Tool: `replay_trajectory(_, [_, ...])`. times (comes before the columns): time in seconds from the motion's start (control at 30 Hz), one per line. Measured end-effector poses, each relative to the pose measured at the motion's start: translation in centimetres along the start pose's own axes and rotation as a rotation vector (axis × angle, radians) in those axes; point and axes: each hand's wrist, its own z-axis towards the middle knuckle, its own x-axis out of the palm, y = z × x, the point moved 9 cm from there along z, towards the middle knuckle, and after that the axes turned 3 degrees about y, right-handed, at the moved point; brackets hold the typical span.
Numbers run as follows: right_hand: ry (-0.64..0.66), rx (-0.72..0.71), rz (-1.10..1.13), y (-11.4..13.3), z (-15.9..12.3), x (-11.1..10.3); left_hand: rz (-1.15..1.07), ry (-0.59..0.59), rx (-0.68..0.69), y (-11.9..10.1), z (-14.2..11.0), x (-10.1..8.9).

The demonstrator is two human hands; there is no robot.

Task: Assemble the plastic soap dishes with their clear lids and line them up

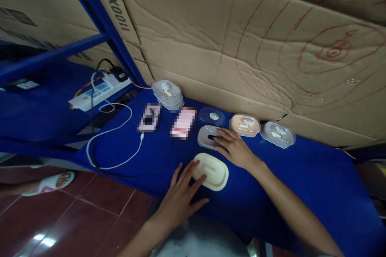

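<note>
A cream oval tray (215,174) with a raised rim and a long recess in its middle lies on the blue tabletop. My left hand (182,188) is at its left edge, fingers spread, the fingertips over or on the rim. Behind the tray is a pale grey oval dish (203,136) with a dark oval mark. My right hand (232,146) reaches over the dish's right side with fingers stretched out, the tips near the dark mark; whether they press on it I cannot tell. Just behind sits a clear lid (205,114) with a round sticker.
Along the cardboard wall (193,40) stand a stack of clear-lidded boxes (169,94), a peach box (245,124) and a grey box (279,134). Two pixelated flat objects lie at left; a white cable (111,167) runs from one toward a power strip (99,94). A sandalled foot (62,180) shows lower left.
</note>
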Motion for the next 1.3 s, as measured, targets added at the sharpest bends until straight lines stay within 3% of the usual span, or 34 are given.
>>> replay_trajectory(0.13, [-0.054,0.019,-0.011,1.0,0.2,-0.9,-0.012,-0.076,-0.118,1.2,-0.3,-0.4])
replay_trajectory(0.27, [-0.027,-0.056,0.117,5.4,-1.9,-0.7,-0.147,-0.137,-0.195,2.5,0.4,-1.1])
replay_trajectory(0.37, [0.019,-0.09,0.166,7.7,-3.6,0.6,-0.319,-0.23,-0.231,3.0,1.0,-1.8])
replay_trajectory(0.47, [-0.014,-0.046,0.223,7.7,-4.4,1.0,-0.532,-0.353,-0.279,3.4,1.2,-2.4])
replay_trajectory(0.57, [-0.092,-0.034,0.293,7.3,-4.3,-0.1,-0.923,-0.476,-0.337,4.2,1.0,-2.3])
replay_trajectory(0.63, [-0.115,-0.08,0.301,7.8,-3.9,-1.0,-1.243,-0.392,-0.37,4.2,1.4,-0.8])
replay_trajectory(0.7, [-0.077,-0.179,0.306,8.6,-3.2,-1.5,-1.53,-0.226,-0.417,3.4,1.9,1.2])
replay_trajectory(0.77, [-0.043,-0.24,0.314,8.3,-2.4,-1.6,-1.766,-0.172,-0.489,3.2,1.7,2.3])
replay_trajectory(0.93, [-0.099,0.031,0.085,1.2,-0.4,-0.5,-2.144,-0.265,-0.55,3.8,0.6,3.0])
replay_trajectory(1.03, [-0.06,0.086,0.045,-0.7,-0.6,1.3,-2.289,-0.239,-0.527,3.6,0.3,3.6])
replay_trajectory(1.1, [-0.115,0.09,0.139,-0.3,-1.4,1.2,-2.382,-0.219,-0.512,3.3,0.5,4.1])
replay_trajectory(1.2, [-0.191,0.031,0.271,2.1,-3.2,-0.4,-2.512,-0.188,-0.503,2.4,1.6,4.5])
replay_trajectory(1.3, [-0.12,-0.041,0.27,5.3,-4.7,-1.7,-2.6,-0.164,-0.528,1.4,3.2,4.3])
